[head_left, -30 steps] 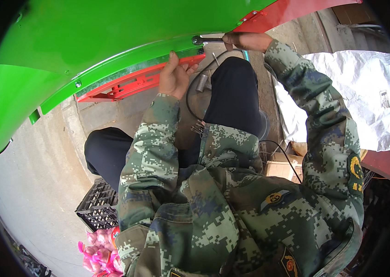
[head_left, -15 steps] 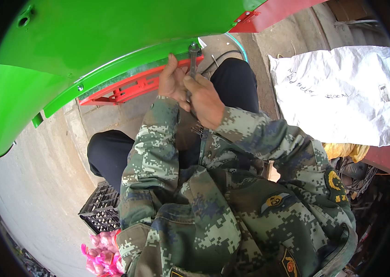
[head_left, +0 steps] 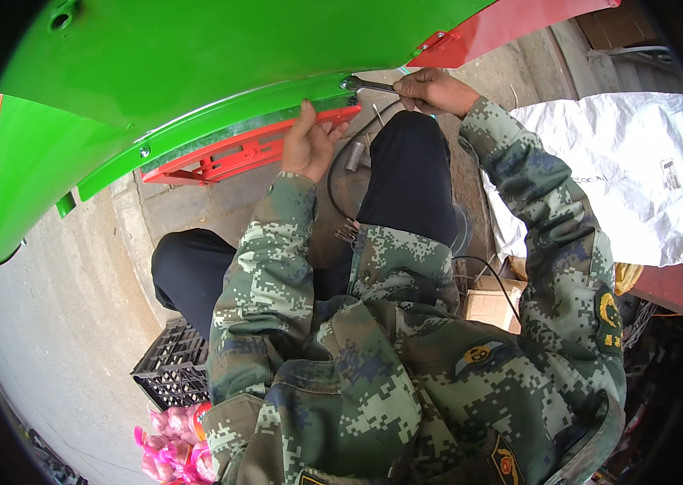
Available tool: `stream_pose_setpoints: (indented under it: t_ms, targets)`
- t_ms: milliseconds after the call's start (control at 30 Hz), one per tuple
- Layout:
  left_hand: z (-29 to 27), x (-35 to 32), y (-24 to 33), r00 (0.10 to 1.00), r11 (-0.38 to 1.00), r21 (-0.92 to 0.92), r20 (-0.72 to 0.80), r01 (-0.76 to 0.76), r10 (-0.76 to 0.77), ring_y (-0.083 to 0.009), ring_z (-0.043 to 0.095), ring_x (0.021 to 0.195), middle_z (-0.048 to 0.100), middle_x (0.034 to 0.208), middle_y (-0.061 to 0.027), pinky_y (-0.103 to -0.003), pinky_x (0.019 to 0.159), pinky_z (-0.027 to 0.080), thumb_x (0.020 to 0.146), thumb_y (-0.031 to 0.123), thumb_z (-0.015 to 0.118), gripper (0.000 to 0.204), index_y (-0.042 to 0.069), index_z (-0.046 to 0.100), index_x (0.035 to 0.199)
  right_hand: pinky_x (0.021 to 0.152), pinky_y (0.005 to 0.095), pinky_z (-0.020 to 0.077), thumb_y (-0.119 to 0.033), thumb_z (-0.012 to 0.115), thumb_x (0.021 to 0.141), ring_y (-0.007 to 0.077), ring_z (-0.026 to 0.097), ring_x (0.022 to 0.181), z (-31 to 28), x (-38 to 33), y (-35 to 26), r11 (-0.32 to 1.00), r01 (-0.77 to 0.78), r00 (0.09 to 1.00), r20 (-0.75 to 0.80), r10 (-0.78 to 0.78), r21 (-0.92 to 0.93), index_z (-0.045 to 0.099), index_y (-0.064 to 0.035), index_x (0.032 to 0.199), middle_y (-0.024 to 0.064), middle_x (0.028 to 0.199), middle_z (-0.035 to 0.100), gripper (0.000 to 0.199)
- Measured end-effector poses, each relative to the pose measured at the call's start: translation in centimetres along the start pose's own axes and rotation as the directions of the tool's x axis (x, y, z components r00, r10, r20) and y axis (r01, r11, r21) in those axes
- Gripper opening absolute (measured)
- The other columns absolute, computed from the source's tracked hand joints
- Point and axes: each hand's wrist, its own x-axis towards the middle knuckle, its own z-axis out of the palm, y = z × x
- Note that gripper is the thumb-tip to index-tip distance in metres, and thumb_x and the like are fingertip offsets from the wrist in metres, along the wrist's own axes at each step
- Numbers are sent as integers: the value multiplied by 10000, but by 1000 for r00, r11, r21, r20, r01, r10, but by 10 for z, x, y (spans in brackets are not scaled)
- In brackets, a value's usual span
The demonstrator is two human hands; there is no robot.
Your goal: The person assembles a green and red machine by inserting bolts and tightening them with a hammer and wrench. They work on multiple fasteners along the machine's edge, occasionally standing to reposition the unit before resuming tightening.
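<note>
While the right hand [head_left: 432, 90] holds one ring wrench [head_left: 375, 85] with its fingers closed round the handle, the round end of the wrench points left, away from that hand, and sits at the edge of the green metal panel [head_left: 220, 56]. That round end is up and to the right of the left hand [head_left: 309, 145], close by but not touching it. The left hand has its thumb up against the green edge, and its other fingers are bent near the end of the red slotted frame [head_left: 232, 153]. I cannot tell if it grips anything.

The right hand hides the back end of the wrench, and whatever is under the round end is covered too. The left fingertips are hard to make out. The green panel is cut off at the top.

There are two hands and one wrench. One bare bolt [head_left: 144, 151] shows on the green edge, well to the left of the left hand. One black cable [head_left: 332, 178] curves just right of the left hand, with one short gray metal tube [head_left: 354, 155] beside it. Two dark knees are below the hands. One white sack [head_left: 612, 162] lies to the right of the right hand, and one cardboard box [head_left: 493, 305] is below that hand, partly hidden by the sleeve. One black plastic crate [head_left: 173, 364] is well below the left hand, with pink bagged bulbs [head_left: 172, 440] next to it, too bunched to count.
</note>
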Motion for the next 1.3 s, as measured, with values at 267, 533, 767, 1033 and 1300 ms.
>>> stream_pose_setpoints:
  t_ms: [267, 533, 767, 1033, 1300]
  targets:
    - [-3, 1, -2, 1000, 999, 35, -1, -17, 17, -257, 532, 1263, 559, 1377, -40, -456, 1013, 413, 956, 464, 605, 510, 177, 492, 1363, 393, 258, 238, -325, 611, 968, 72, 354, 398, -20, 22, -5, 966, 157, 988, 27, -155, -207, 648, -42, 705, -24, 507, 459, 388]
    - [0, 0, -1, 1000, 1000, -12, 20, -14, 14, -226, 538, 1217, 537, 1378, -33, -429, 975, 414, 985, 394, 587, 472, 151, 467, 1372, 414, 263, 289, -367, 550, 1000, 72, 388, 440, -23, 25, -21, 925, 135, 988, 115, -100, -355, 623, -58, 711, -13, 540, 475, 429]
    - [2, -1, -1, 999, 1000, 5, -34, -2, 3, -254, 532, 1259, 577, 1346, -56, -466, 1014, 427, 964, 430, 605, 471, 165, 513, 1342, 645, 366, 465, -314, 449, 1010, 209, 551, 621, 100, -35, -17, 962, -169, 957, -197, 212, 216, 617, -15, 890, 91, 681, 533, 363]
    - [0, -5, 5, 970, 968, -145, 167, 204, -179, -258, 577, 1195, 605, 1292, -91, -482, 1005, 479, 971, 411, 598, 491, 131, 496, 1361, 451, 249, 314, -226, 455, 1044, 91, 423, 583, 192, -31, -51, 474, 167, 963, -246, 111, 865, 502, -37, 1008, 22, 760, 470, 198]
    - [1, 1, -4, 1000, 1000, -14, -13, -2, 2, -243, 552, 1232, 590, 1331, -34, -452, 1013, 420, 968, 428, 600, 439, 178, 525, 1321, 399, 254, 188, -330, 504, 1014, 57, 307, 429, 75, -42, 8, 877, -71, 967, -182, 178, 475, 530, -59, 733, -47, 535, 360, 392]
